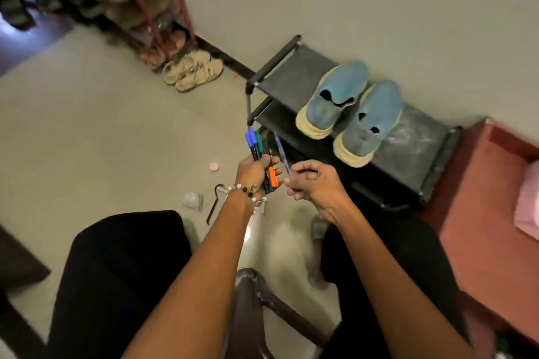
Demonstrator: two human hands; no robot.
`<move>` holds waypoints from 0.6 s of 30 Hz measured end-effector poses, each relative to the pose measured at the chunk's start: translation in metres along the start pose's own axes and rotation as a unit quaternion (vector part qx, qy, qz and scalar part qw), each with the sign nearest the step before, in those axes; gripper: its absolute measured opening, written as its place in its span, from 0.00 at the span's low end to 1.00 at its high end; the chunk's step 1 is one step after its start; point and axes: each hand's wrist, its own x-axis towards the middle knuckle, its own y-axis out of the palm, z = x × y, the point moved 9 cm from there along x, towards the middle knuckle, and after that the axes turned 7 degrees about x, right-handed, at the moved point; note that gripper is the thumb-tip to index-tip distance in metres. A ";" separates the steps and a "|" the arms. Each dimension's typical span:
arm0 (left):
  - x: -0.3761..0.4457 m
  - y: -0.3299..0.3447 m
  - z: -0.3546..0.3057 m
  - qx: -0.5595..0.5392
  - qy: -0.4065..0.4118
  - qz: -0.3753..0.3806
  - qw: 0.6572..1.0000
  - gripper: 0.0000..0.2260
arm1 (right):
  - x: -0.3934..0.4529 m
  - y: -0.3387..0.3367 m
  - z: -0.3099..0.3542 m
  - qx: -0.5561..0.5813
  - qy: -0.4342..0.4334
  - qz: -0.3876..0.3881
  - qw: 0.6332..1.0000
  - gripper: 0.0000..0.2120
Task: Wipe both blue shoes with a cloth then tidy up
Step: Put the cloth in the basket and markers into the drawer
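Dark chair back [250,300] is sitting nearest at 6 o'clock, between the person's black-trousered knees [116,265]. Both forearms are reaching up toward frame centre. Left hand [253,169], wearing a beaded bracelet [250,191], is gripping a bundle of markers [258,151] with blue, green and orange caps, tips fanning toward 12 o'clock. Right hand [313,181], just beside it at 3 o'clock, is pinching a single blue pen [281,151] between curled fingers, the pen leaning toward the bundle. On the floor just left of the left wrist, a small clear plastic item [193,199] and a dark hooked tool [214,204] are lying; a pink round lid [214,166] is lying a little farther out. Both blue shoes [350,114] with pale yellow soles are sitting side by side on the top shelf of a low black rack [280,79] at 1 o'clock, heels hanging over the front edge, toes pointing at the wall. Reddish cabinet [481,213] is standing against the rack at 3 o'clock. Tan sandals [192,73] are lying on the floor at 11 o'clock, in front of a tall shoe rack [137,0] filled with footwear, too blurry to itemise.
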 end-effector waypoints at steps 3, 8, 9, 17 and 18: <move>-0.054 0.074 0.000 -0.011 0.016 0.062 0.998 0.06 | -0.070 -0.053 0.041 0.071 -0.047 -0.028 0.996 0.16; -0.138 0.199 0.053 0.024 -0.012 0.180 0.983 0.07 | -0.176 -0.171 0.058 0.113 -0.128 -0.125 0.977 0.12; -0.153 0.223 0.070 0.026 -0.023 0.200 0.979 0.06 | -0.196 -0.197 0.053 0.125 -0.137 -0.154 0.971 0.12; -0.239 0.328 0.242 0.129 -0.188 0.250 0.941 0.10 | -0.309 -0.357 -0.060 0.140 -0.065 -0.340 0.928 0.08; -0.244 0.327 0.261 0.151 -0.210 0.249 0.933 0.10 | -0.317 -0.372 -0.079 0.118 -0.037 -0.360 0.925 0.07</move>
